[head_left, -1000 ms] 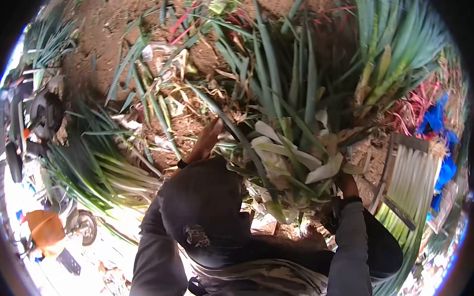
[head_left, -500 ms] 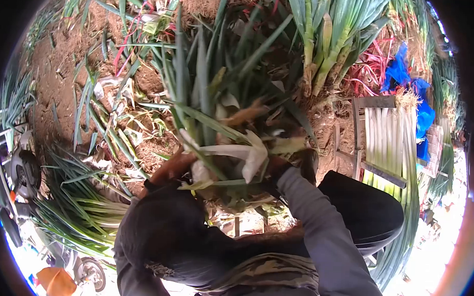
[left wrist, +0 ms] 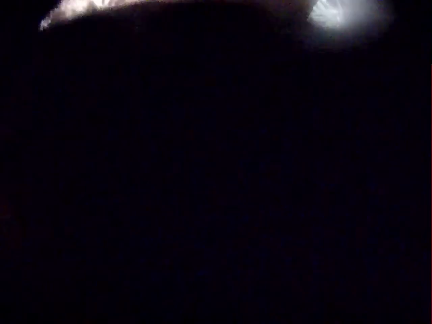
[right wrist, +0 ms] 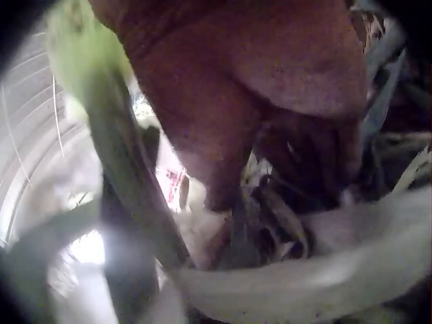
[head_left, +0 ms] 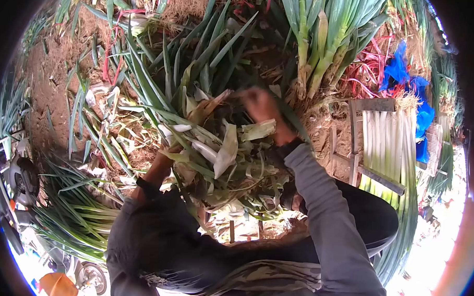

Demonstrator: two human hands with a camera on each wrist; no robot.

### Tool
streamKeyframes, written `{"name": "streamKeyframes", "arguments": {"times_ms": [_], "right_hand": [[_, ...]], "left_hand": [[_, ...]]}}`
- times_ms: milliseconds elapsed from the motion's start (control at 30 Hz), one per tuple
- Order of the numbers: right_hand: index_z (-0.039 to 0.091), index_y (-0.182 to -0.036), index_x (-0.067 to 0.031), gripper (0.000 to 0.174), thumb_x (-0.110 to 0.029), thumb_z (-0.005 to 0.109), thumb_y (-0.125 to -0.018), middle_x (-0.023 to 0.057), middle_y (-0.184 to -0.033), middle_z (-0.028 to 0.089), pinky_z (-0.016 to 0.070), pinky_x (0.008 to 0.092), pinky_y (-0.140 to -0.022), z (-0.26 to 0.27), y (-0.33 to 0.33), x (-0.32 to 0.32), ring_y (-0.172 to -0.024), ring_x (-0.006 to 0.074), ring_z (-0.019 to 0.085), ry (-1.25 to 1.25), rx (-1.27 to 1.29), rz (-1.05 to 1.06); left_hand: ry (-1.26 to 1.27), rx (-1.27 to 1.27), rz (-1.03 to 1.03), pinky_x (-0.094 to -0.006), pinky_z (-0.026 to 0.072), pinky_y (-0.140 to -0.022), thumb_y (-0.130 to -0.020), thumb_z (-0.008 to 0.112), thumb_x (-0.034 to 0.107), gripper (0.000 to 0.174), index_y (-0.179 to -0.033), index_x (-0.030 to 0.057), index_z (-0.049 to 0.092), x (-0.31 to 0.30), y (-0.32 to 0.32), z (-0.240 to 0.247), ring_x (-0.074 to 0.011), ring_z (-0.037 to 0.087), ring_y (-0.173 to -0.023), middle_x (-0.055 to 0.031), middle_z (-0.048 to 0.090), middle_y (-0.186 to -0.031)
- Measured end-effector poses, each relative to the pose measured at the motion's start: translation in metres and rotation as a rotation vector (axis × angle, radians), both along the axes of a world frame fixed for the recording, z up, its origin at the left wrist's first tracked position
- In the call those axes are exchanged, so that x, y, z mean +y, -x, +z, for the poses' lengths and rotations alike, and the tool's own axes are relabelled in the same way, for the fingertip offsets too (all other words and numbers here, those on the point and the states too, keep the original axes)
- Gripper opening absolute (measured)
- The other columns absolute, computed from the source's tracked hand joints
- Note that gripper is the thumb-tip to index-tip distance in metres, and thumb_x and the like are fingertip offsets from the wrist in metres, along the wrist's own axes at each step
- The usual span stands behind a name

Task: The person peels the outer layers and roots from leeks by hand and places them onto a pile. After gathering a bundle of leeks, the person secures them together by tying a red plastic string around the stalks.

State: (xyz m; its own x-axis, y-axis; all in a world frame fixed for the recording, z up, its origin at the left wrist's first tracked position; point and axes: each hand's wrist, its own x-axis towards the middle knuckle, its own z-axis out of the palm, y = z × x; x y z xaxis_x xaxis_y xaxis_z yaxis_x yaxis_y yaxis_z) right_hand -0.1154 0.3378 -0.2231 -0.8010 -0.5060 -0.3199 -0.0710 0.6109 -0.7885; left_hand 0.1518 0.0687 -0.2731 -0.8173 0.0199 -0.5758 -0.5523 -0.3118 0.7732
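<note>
A heap of leek stalks and peeled, dry leaves (head_left: 226, 147) lies before the person in the head view. At its left side is the left hand (head_left: 162, 163), its fingers hidden among the stalks. The right hand (head_left: 262, 107), blurred, is over the heap's upper right, close to the tip of a dry brownish leaf (head_left: 210, 105). In the right wrist view the right hand (right wrist: 250, 88) points down with bent fingers, above a pale stalk (right wrist: 317, 283) and shrivelled leaf bits; whether it pinches any is unclear. The left wrist view is almost wholly dark.
Trimmed leeks (head_left: 385, 153) lie in a wooden frame (head_left: 382, 178) at right, beside blue plastic (head_left: 418, 105) and pink strips (head_left: 365, 74). Upright leeks (head_left: 324, 52) stand at upper right. More leeks (head_left: 83, 210) lie at left, near a motorcycle wheel (head_left: 24, 177).
The right hand has moved up and away from the heap's lower right side, into clearer view. The stalks' green tops have spread to the left. The head view has turned rightward since the earliest frame.
</note>
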Motion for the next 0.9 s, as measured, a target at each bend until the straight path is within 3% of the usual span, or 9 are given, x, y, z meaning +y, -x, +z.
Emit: {"name": "streamKeyframes", "arguments": {"times_ms": [133, 233, 367, 467, 533, 600, 667, 800, 900], "right_hand": [[0.066, -0.106, 0.0108, 0.061, -0.049, 0.064, -0.094, 0.034, -0.095, 0.067, 0.051, 0.0524, -0.084, -0.055, 0.064, 0.041, -0.1, 0.0479, 0.066, -0.357, 0.41, -0.35], [0.067, -0.1, 0.01, 0.056, -0.046, 0.065, -0.093, 0.0328, -0.09, 0.067, 0.0507, 0.054, -0.085, -0.068, 0.071, 0.044, -0.1, 0.0487, 0.065, -0.427, 0.123, -0.362], [0.067, -0.086, 0.0031, 0.034, -0.031, 0.067, -0.088, 0.0303, -0.086, 0.067, 0.0498, 0.0577, -0.082, -0.1, 0.036, 0.038, -0.093, 0.0489, 0.066, -0.25, 0.428, -0.35], [0.067, -0.105, 0.0004, 0.036, -0.032, 0.066, -0.091, 0.0259, -0.085, 0.068, 0.0502, 0.0524, -0.076, -0.096, 0.002, 0.024, -0.086, 0.044, 0.069, -0.378, 0.294, 0.112], [0.064, -0.114, -0.0015, 0.031, -0.022, 0.064, -0.091, 0.0216, -0.09, 0.067, 0.0511, 0.0477, -0.079, -0.111, -0.023, 0.019, -0.085, 0.0351, 0.066, -0.151, -0.025, 0.013], [0.068, -0.103, -0.0024, 0.022, -0.015, 0.063, -0.085, 0.0252, -0.103, 0.067, 0.0507, 0.0504, -0.085, -0.165, -0.11, 0.011, -0.102, 0.0415, 0.065, 0.46, 0.074, 0.009], [0.066, -0.106, -0.0031, 0.022, -0.013, 0.062, -0.087, 0.0249, -0.106, 0.066, 0.0496, 0.0478, -0.089, -0.11, -0.148, 0.005, -0.105, 0.0404, 0.063, 0.326, 0.168, -0.006], [0.064, -0.109, 0.0016, 0.024, -0.016, 0.062, -0.092, 0.0265, -0.106, 0.065, 0.048, 0.0476, -0.09, -0.077, -0.122, 0.042, -0.104, 0.0428, 0.062, -0.248, 0.596, 0.53], [0.064, -0.106, 0.0067, 0.033, -0.024, 0.059, -0.098, 0.0283, -0.107, 0.066, 0.0474, 0.0489, -0.088, -0.001, -0.104, 0.06, -0.101, 0.0443, 0.061, -0.17, -0.06, -0.307]], "left_hand": [[0.002, -0.011, 0.044, -0.036, 0.0486, -0.105, -0.105, 0.055, 0.016, 0.034, -0.137, 0.0053, 0.061, 0.004, 0.005, -0.003, -0.0178, 0.062, -0.121, -0.0087, 0.065, -0.132], [0.028, -0.113, 0.103, -0.0346, 0.0509, -0.102, -0.103, 0.058, 0.014, 0.036, -0.138, 0.0038, 0.06, -0.001, 0.004, -0.002, -0.019, 0.065, -0.116, -0.0102, 0.067, -0.129], [-0.052, -0.189, 0.093, -0.0347, 0.0569, -0.092, -0.102, 0.06, 0.011, 0.039, -0.139, 0.001, 0.056, -0.007, -0.007, -0.016, -0.02, 0.069, -0.108, -0.013, 0.068, -0.123], [-0.145, -0.166, 0.247, -0.0375, 0.0589, -0.089, -0.101, 0.063, 0.012, 0.041, -0.138, 0.0005, 0.054, 0.005, 0.003, 0.004, -0.0227, 0.07, -0.104, -0.0131, 0.069, -0.118], [-0.12, -0.165, 0.228, -0.0386, 0.059, -0.089, -0.1, 0.063, 0.013, 0.041, -0.138, 0.001, 0.054, 0.001, 0.002, 0.001, -0.024, 0.069, -0.105, -0.0134, 0.069, -0.118], [-0.252, -0.169, 0.246, -0.0383, 0.0589, -0.089, -0.101, 0.062, 0.013, 0.04, -0.138, 0.0011, 0.054, -0.006, 0.004, -0.005, -0.0235, 0.069, -0.106, -0.0137, 0.067, -0.121], [-0.301, -0.164, 0.244, -0.0373, 0.0587, -0.09, -0.102, 0.06, 0.013, 0.039, -0.138, 0.0019, 0.053, -0.006, 0.003, -0.007, -0.0225, 0.069, -0.106, -0.0131, 0.066, -0.123], [-0.118, -0.11, 0.176, -0.0333, 0.0574, -0.091, -0.103, 0.059, 0.014, 0.039, -0.14, 0.0043, 0.051, 0.009, 0.02, 0.016, -0.0185, 0.067, -0.105, -0.0091, 0.066, -0.118], [-0.143, -0.064, 0.219, -0.0323, 0.0568, -0.091, -0.102, 0.06, 0.015, 0.039, -0.139, 0.0047, 0.053, 0.011, 0.021, 0.019, -0.0174, 0.066, -0.106, -0.0085, 0.065, -0.12]]}}
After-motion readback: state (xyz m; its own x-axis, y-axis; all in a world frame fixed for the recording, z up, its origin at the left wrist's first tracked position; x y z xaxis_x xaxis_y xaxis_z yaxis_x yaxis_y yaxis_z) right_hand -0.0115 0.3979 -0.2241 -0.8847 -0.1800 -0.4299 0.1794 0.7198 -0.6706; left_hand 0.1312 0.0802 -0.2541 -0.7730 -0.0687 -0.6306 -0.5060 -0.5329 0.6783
